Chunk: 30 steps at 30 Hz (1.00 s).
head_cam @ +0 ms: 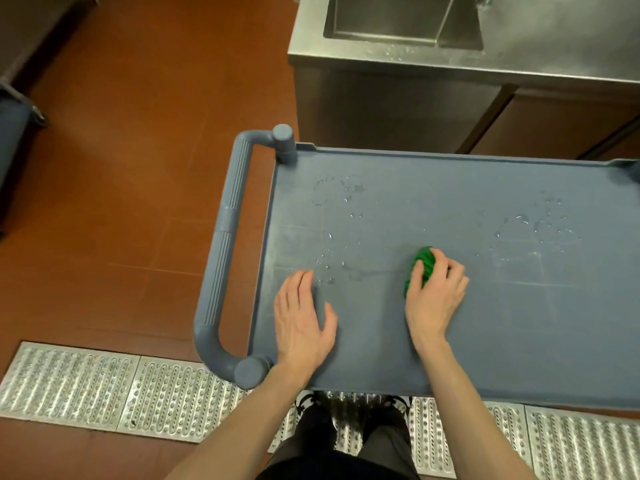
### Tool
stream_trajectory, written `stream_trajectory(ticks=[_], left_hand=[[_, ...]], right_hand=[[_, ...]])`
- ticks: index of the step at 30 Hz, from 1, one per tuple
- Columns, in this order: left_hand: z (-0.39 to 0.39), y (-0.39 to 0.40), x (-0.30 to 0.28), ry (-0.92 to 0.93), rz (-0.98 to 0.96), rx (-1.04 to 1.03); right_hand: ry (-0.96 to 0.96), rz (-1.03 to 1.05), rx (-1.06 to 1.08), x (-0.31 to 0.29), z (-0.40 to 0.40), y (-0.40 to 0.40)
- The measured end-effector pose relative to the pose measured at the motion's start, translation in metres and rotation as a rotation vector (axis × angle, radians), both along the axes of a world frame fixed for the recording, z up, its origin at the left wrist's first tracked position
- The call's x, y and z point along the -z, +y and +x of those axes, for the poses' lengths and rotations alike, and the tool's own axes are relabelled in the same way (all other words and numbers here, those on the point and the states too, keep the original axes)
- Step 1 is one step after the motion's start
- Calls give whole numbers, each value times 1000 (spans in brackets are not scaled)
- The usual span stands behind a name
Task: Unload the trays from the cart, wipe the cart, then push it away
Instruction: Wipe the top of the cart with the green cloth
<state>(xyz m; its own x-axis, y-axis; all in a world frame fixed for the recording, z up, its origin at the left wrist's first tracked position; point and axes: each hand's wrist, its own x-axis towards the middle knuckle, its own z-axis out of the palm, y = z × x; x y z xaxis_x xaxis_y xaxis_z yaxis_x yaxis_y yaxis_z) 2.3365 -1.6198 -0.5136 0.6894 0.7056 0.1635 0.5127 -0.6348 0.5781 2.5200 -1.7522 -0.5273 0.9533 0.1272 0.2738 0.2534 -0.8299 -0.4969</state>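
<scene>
A grey-blue plastic cart stands in front of me with its handle at the left end. No trays are on its top shelf, which carries water drops and smears on the left and right. My right hand grips a bunched green cloth and presses it on the shelf near the middle. My left hand lies flat on the shelf near the left end, fingers straight and holding nothing.
A stainless steel counter with a sink stands just behind the cart. The floor is red-brown tile, with a metal drain grate running under my feet. A dark object sits at the far left.
</scene>
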Motion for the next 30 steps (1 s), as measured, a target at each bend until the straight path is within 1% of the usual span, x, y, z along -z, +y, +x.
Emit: stream_trajectory(ticks=[2,4,8,11,15,18,19,21,24,27,28,30], left_hand=[[-2,1,2,-5,-21,-25],[-2,2,2,-19,-51,-59],[-3,3,-1,-37,-50,0],[-5,8,-1,-51,-61,0],[-11,7,-1,-90,-98,8],[-14,9,-1,-100,-103,4],[-14,10,-1,-98,-100,-2],[-13,10,0,-91,-90,-10],[-11,8,-1,-90,-79,-4],[-9,9,-2,-80,-60,12],[-9,10,-2,-70,-59,14],[-8,13,0,-55,-52,18]], right_hand=[[16,34,-19,-1,-1,16],[16,32,-115,0,-6,37],[18,84,-376,5,-20,84],[48,131,-598,7,-41,110],[72,129,-942,9,-56,96],[75,78,-1091,2,-53,65],[67,62,-1096,2,-52,54],[39,58,-1043,2,-51,32],[-14,103,-815,6,-46,23],[19,151,-518,5,-26,54],[40,174,-453,4,-18,71],[68,208,-444,3,-6,105]])
